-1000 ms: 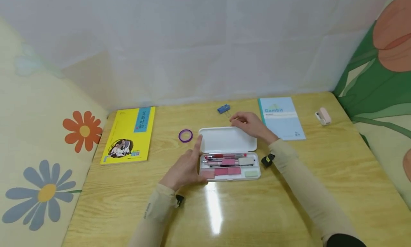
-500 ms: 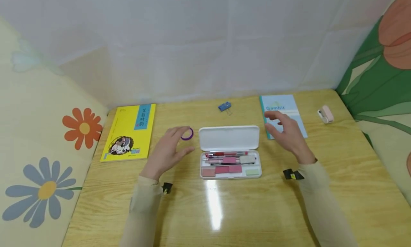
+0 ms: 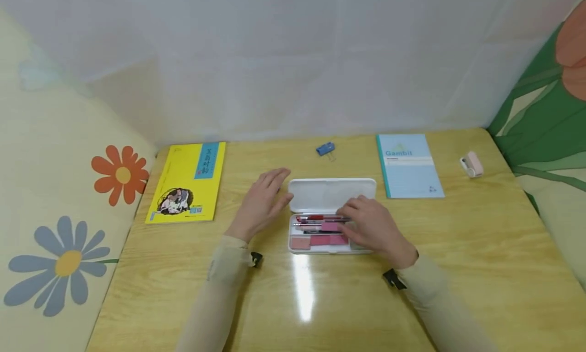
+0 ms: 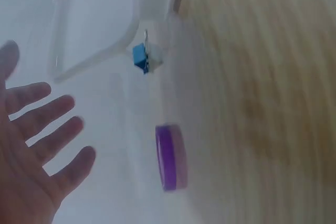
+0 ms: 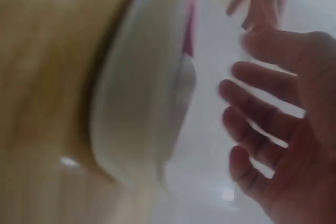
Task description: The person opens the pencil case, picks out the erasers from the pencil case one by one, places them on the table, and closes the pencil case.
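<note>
A white pencil case [image 3: 299, 252] lies with its lid [image 3: 331, 193] up in the middle of the table. Inside it are pens [image 3: 320, 218], pink erasers [image 3: 322, 239] and other small blocks. My right hand [image 3: 377, 230] is over the right end of the case, its fingers loosely bent and holding nothing in the right wrist view. Just left of the lid, my left hand [image 3: 261, 202] has its fingers spread and relaxed, with nothing in them. A purple tape ring [image 4: 167, 157] stands out in the left wrist view; the left hand mostly hides it from the head camera.
A yellow book [image 3: 185, 184] lies at the left. Behind the case sits a blue binder clip [image 3: 325, 149]. To the right are a light blue notebook [image 3: 410, 171] and a small pink-and-white stapler-like object [image 3: 472, 165]. A white sheet [image 3: 284, 62] hangs behind the table [image 3: 348, 306].
Both hands first came away from the lid, outward to each side. Since then the left moved back toward the lid, and the right moved left and nearer, over the case.
</note>
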### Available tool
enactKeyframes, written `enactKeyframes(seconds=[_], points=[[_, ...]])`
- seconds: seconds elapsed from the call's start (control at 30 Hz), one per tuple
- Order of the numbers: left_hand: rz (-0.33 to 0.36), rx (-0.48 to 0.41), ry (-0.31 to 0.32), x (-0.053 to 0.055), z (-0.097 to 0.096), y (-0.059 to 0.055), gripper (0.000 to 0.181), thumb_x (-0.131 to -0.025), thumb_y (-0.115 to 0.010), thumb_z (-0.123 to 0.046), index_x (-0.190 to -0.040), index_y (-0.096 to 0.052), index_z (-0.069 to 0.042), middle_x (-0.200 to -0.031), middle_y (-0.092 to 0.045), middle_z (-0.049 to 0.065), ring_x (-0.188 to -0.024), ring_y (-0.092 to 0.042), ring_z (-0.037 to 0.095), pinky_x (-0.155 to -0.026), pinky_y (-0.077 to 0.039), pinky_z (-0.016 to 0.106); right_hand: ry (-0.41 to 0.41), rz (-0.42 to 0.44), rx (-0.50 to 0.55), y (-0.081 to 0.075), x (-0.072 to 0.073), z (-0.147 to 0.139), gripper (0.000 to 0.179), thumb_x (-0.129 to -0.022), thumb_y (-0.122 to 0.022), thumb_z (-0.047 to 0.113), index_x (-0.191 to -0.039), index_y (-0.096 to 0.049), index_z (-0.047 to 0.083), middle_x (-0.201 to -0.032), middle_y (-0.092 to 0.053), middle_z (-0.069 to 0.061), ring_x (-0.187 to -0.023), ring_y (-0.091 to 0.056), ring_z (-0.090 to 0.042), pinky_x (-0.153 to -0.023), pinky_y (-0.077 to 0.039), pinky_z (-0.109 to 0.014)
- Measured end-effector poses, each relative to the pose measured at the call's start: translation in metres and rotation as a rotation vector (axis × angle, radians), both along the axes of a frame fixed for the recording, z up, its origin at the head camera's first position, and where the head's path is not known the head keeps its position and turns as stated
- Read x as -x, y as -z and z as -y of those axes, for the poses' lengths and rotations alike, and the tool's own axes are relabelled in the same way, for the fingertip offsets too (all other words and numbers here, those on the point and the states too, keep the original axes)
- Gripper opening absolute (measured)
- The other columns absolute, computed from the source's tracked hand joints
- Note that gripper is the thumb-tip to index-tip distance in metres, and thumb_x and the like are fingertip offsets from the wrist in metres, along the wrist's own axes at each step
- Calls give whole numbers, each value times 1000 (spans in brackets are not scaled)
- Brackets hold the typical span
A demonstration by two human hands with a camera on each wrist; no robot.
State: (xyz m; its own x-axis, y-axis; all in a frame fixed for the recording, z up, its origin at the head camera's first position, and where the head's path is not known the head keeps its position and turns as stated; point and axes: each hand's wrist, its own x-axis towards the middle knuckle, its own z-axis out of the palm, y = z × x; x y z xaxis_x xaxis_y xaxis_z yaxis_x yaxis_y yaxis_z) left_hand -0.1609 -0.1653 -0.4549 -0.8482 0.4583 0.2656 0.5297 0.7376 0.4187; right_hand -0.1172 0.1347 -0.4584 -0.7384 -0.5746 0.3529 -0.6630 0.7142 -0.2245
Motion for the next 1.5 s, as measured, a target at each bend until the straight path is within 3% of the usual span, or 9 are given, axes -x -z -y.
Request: enactKeyframes(seconds=[0.13,0.27,0.37,0.67,0.87,1.03,1.17,1.3,1.5], points=[[43,-60,38,6,-17,3,44,-105,-54,-20,-145,-50,-1,-139,-62,19,-127,-59,36,-111,-48,51,67,120,-129,0,-5,11,28,-84,-81,37,-100,-78,14,-96,-72,-1,-84,-61,-19,-71,-55,-33],[-12,-149,61,12,-29,8,32,-102,-57,-5,-132,-60,6,-122,-70,23,-109,-68,37,-98,-56,49,90,171,-187,-1,-6,15,29,-84,-81,38,-98,-78,13,-92,-70,0,-81,-57,-19,-68,-52,-33],[-33,-183,56,14,-35,10,28,-99,-59,-1,-125,-64,7,-117,-72,24,-104,-71,37,-93,-58,48,90,191,-199,2,-7,15,24,-86,-80,35,-96,-78,14,-89,-68,1,-79,-56,-18,-66,-49,-32],[-14,-207,61,16,-47,12,26,-99,-59,-2,-123,-66,8,-114,-73,24,-97,-72,33,-85,-61,44,105,260,-117,8,-9,7,16,-88,-79,26,-86,-66,17,-82,-68,4,-78,-57,-16,-71,-50,-32],[43,-169,23,13,-46,11,28,-101,-58,-5,-126,-65,5,-112,-73,21,-89,-68,28,-78,-60,41,117,293,-27,6,-8,0,9,-92,-76,21,-98,-74,15,-88,-72,2,-80,-63,-15,-73,-55,-32],[68,-145,-23,9,-37,9,29,-101,-59,-6,-128,-65,4,-110,-73,20,-84,-64,25,-75,-58,38,142,432,118,-15,1,-38,13,-90,-77,16,-102,-76,11,-91,-74,0,-81,-65,-12,-74,-57,-30],[59,-140,-15,10,-35,9,29,-101,-59,-6,-127,-65,5,-108,-73,20,-84,-63,25,-74,-58,38,282,521,170,-27,9,-96,12,-91,-75,15,-101,-77,8,-92,-75,-4,-81,-65,-15,-73,-55,-32],[52,-143,-25,11,-32,8,29,-101,-59,-6,-127,-65,6,-106,-73,20,-83,-64,26,-73,-58,38,385,598,103,-21,20,-136,11,-93,-73,13,-99,-77,5,-93,-75,-10,-83,-64,-21,-74,-53,-36],[37,-164,-48,11,-23,10,29,-100,-61,-4,-126,-65,7,-106,-73,22,-82,-64,27,-72,-58,39,310,626,28,-1,38,-135,9,-92,-74,12,-93,-81,6,-93,-78,-9,-93,-69,-29,-88,-55,-50]])
